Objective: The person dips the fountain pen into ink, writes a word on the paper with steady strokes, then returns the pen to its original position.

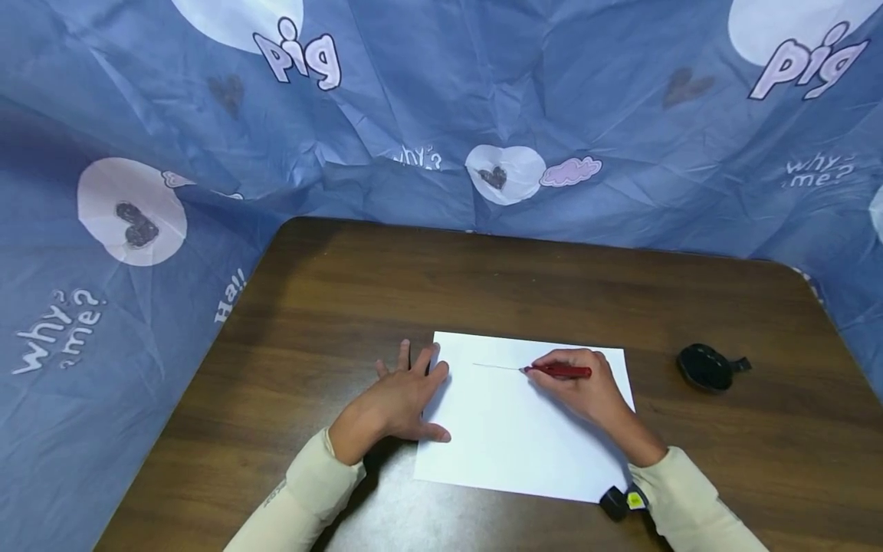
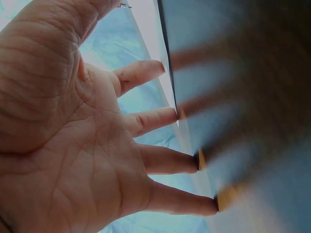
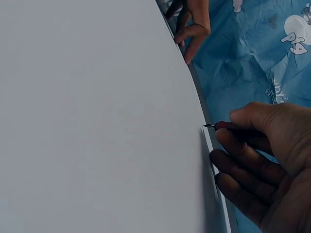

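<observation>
A white sheet of paper [image 1: 510, 437] lies on the table with a thin dark line [image 1: 493, 366] near its top. My right hand [image 1: 582, 387] pinches a red pen [image 1: 566, 371] between thumb and fingers, its tip at the right end of that line. In the right wrist view the pen [image 3: 238, 130] shows a slim pointed metal tip touching the paper [image 3: 107, 116]. With fingers spread, my left hand [image 1: 396, 402] rests across the paper's left edge, thumb and index fingertip on the sheet. The left wrist view shows the left palm [image 2: 82, 145] and straight fingers.
A small dark round dish-like object with a short tab [image 1: 705, 368] sits on the wooden table [image 1: 483, 284] to the right of the paper. Blue printed cloth [image 1: 414, 92] hangs behind the table and along its left side. A black wrist device [image 1: 614, 503] is by the right cuff.
</observation>
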